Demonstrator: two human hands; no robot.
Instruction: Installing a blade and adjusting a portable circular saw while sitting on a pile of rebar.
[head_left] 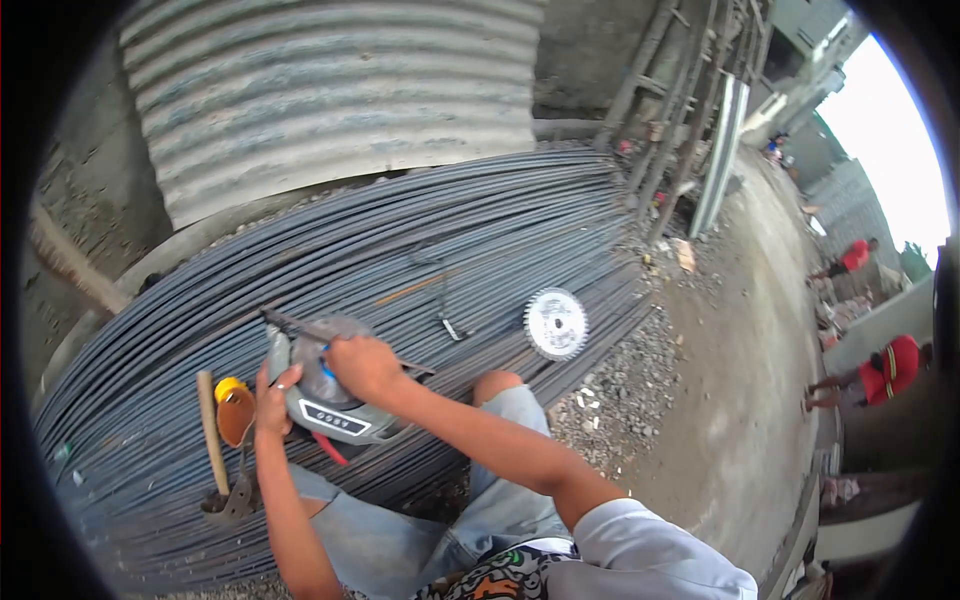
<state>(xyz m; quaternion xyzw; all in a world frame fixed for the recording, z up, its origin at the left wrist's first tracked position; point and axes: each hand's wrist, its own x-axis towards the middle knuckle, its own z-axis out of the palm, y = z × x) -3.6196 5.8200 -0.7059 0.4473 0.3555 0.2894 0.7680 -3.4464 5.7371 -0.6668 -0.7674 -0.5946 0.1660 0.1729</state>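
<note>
Holding grey saw (335, 404) over metal rods (480, 215); curling fingers of left hand (272, 402); bunching right hand (366, 368) on top, cannot tell if pinching.

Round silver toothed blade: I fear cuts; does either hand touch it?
No, the blade lies loose, apart from the left hand and right hand.

- right hand (368, 368): fingertips hidden, so its exact hold is unclear
- blue bit (326, 361) by its knuckles: mostly covered, too small to tell
- left hand (273, 402): fingers partly hidden by the saw (345, 412)
- sheet (340, 90): cut off by the top edge
- shirt (650, 560): cut off below
- far figure (775, 149): too small to make out
</note>
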